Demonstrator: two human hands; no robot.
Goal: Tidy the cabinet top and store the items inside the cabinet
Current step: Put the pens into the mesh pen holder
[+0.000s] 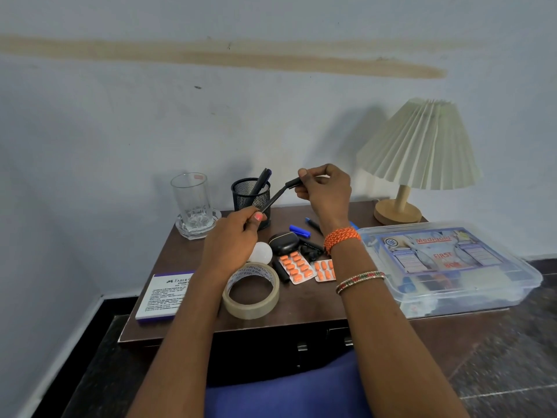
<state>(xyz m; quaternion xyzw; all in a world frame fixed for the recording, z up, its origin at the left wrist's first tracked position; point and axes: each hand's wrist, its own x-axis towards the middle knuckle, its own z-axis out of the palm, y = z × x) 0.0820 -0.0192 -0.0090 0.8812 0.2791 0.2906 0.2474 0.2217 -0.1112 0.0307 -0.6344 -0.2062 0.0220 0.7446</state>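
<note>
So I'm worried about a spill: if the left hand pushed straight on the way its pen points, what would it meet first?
Probably the mesh pen holder, just beyond the left hand and black pen; depth is uncertain.

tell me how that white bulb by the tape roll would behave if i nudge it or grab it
The white bulb looks round and smooth, so a nudge would probably send it rolling, perhaps against the tape roll or the black case beside it. It is likely light for its size and possibly fragile, so a gentle, cupped grip seems wise.
</note>
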